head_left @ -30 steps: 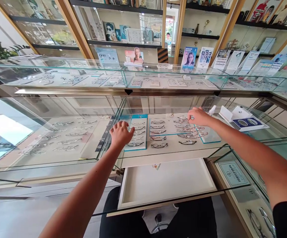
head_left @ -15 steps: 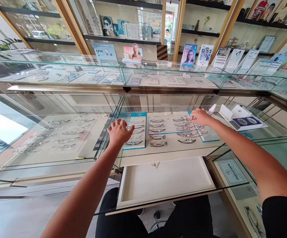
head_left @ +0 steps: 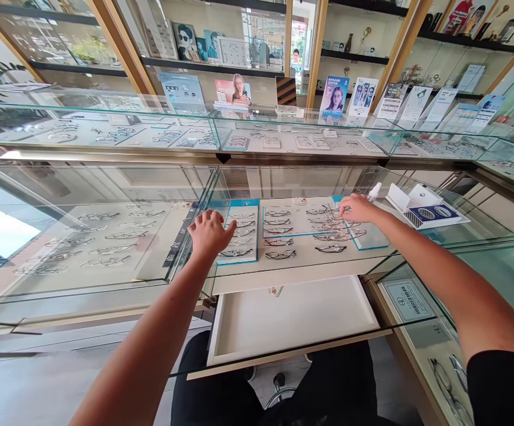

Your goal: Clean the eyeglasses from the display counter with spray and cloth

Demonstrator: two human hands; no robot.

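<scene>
1. Well to the left of the white drawer [head_left: 296,322], I see rows of spectacles [head_left: 128,235] lying under glass in the left showcase [head_left: 150,271].
2. Beyond the drawer's left back corner I have the left hand [head_left: 210,234], palm down, its fingers spread wide and slightly curled, with nothing in its grasp. I cannot tell whether it touches the glass beneath.
3. Just right of that hand, beyond the drawer's left part, a blue-edged left tray [head_left: 243,202] bears a column of glasses [head_left: 238,253].
4. The drawer itself stands pulled out above the person's knees; I make out a small patterned card [head_left: 275,291] at its back edge.
5. Beyond the drawer's middle lies the middle tray [head_left: 300,229] with a column of frames [head_left: 277,222] at its left. Nearer the drawer sits a dark pair [head_left: 280,255].
6. Beyond the drawer's right part I have the right hand [head_left: 355,208], fingers drawn narrow at the right-hand glasses [head_left: 327,225]. I cannot tell whether it pinches a frame.
7. Farther right beyond the drawer, I see the right tray [head_left: 370,241] below the wrist, a white bottle [head_left: 375,191] and an open white box [head_left: 437,213].
</scene>
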